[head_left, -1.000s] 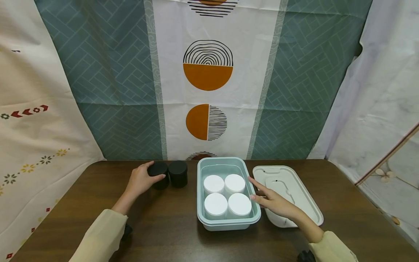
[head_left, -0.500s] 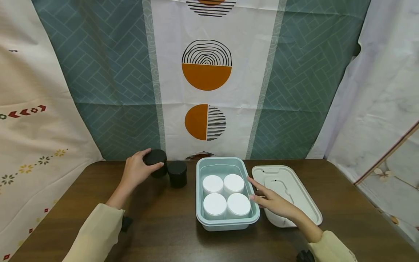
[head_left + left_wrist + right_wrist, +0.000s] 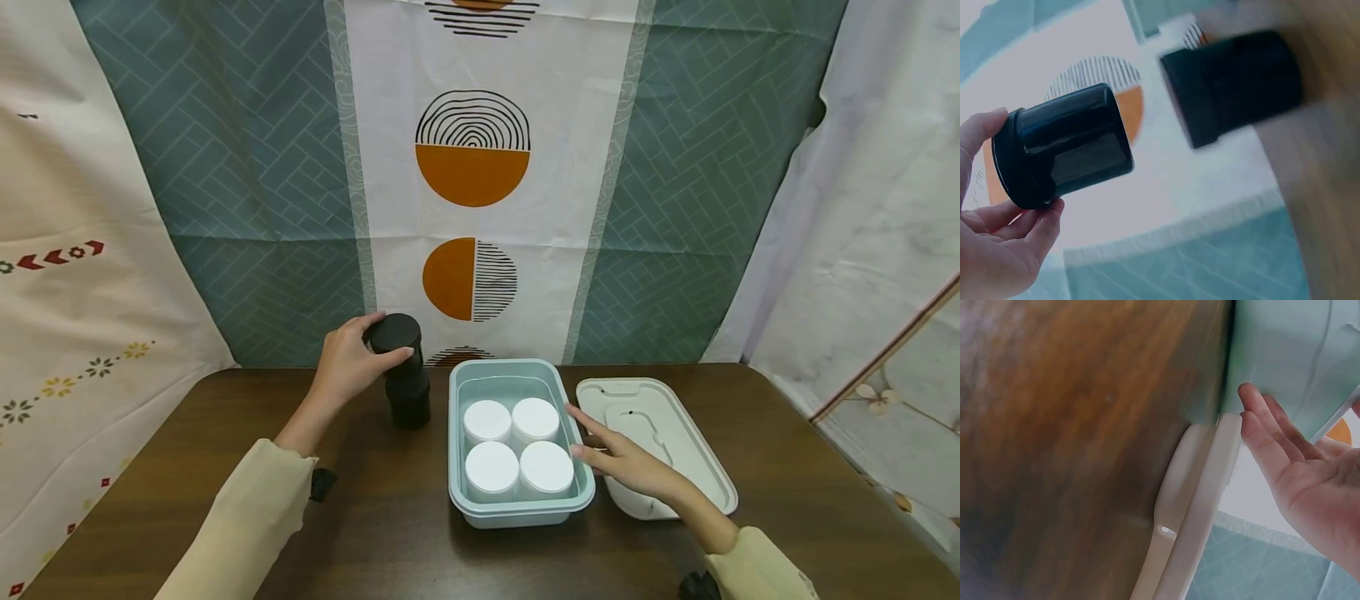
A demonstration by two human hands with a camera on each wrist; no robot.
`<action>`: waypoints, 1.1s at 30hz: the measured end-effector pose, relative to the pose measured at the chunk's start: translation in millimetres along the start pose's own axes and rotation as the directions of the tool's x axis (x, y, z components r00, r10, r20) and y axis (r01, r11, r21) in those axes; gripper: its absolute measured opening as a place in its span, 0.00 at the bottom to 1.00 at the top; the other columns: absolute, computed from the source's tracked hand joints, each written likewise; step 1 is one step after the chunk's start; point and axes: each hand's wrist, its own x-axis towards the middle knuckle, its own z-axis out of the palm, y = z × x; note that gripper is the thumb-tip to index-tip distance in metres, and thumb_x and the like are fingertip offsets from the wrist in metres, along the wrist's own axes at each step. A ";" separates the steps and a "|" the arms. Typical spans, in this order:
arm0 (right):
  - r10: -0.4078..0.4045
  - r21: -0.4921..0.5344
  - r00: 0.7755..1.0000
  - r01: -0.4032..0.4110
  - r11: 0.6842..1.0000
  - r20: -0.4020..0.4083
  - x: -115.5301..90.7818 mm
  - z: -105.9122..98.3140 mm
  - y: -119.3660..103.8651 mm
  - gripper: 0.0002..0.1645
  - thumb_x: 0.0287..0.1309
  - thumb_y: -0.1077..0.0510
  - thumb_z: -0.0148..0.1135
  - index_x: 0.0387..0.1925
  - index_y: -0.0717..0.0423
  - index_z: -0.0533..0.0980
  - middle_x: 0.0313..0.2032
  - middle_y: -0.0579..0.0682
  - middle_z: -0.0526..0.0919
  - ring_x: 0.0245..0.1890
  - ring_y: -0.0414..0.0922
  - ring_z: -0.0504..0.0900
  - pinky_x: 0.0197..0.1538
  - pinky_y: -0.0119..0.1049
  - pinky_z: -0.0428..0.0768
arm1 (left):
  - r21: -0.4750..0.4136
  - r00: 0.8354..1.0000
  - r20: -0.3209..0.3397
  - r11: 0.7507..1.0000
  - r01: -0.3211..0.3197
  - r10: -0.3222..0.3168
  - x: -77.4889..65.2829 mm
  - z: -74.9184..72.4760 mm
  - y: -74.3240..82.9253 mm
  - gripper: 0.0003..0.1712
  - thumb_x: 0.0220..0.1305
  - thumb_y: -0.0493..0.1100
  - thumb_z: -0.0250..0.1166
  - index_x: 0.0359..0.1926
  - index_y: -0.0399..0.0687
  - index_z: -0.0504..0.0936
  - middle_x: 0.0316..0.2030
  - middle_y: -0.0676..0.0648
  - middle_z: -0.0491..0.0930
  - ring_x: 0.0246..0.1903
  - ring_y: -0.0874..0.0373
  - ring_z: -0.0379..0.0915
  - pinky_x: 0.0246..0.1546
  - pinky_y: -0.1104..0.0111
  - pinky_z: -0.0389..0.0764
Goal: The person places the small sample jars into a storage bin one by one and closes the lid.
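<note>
My left hand (image 3: 351, 358) grips a black lidded jar (image 3: 396, 332) by its lid end, thumb on one side and fingers on the other. The held jar (image 3: 1075, 147) is up in the air, with a gap between its base and the lid of a second black jar (image 3: 1241, 87) in the left wrist view. That second jar stands on the table and is partly covered by the held one in the head view. My right hand (image 3: 626, 462) has its fingers extended against the right side of a pale blue-green tub (image 3: 456, 450), fingertips at its rim.
Several white-lidded jars (image 3: 491, 471) stand inside the tub, in its front part. A flat off-white lid (image 3: 693, 450) lies on the brown table (image 3: 375, 517), right of the tub and partly under my right hand. Patterned cloth (image 3: 285, 250) hangs behind the table.
My left hand has lifted the left black jar off the table, then carried it right, over the second black jar. My right hand stays at the tub.
</note>
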 end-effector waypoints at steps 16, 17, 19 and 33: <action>0.000 0.004 1.000 0.000 1.000 0.003 0.4 -0.2 1.1 0.39 0.66 0.55 0.47 0.70 0.55 0.40 0.55 0.73 0.66 0.52 0.57 0.72 0.46 0.38 0.78 | -0.187 0.990 0.113 0.981 -0.059 0.081 15.2 57.9 57.7 0.39 0.48 0.48 0.71 0.60 0.37 0.68 0.55 0.38 0.72 0.50 0.45 0.71 0.49 0.58 0.75; 0.001 0.003 1.000 -0.001 1.000 0.002 0.3 -0.2 1.0 0.39 0.66 0.55 0.47 0.70 0.55 0.40 0.55 0.72 0.66 0.52 0.57 0.72 0.46 0.38 0.78 | -0.191 0.989 0.122 0.980 -0.058 0.082 15.5 62.0 59.1 0.39 0.48 0.48 0.71 0.60 0.38 0.69 0.55 0.38 0.72 0.50 0.45 0.71 0.49 0.58 0.75; 0.003 0.002 1.000 -0.003 1.000 0.001 0.1 -0.1 0.7 0.39 0.66 0.55 0.47 0.70 0.55 0.41 0.55 0.72 0.66 0.52 0.57 0.72 0.46 0.38 0.78 | -0.193 0.987 0.136 0.980 -0.056 0.083 15.8 70.5 61.2 0.39 0.47 0.48 0.71 0.60 0.39 0.69 0.54 0.38 0.72 0.49 0.45 0.71 0.48 0.58 0.75; 0.022 -0.007 1.000 -0.022 1.000 -0.002 1.1 -1.0 2.0 0.39 0.66 0.54 0.47 0.70 0.55 0.41 0.56 0.72 0.65 0.54 0.59 0.70 0.48 0.43 0.77 | -0.165 0.958 0.259 0.983 -0.083 0.124 18.2 118.8 68.5 0.37 0.50 0.47 0.70 0.60 0.38 0.69 0.57 0.40 0.71 0.55 0.47 0.67 0.55 0.58 0.70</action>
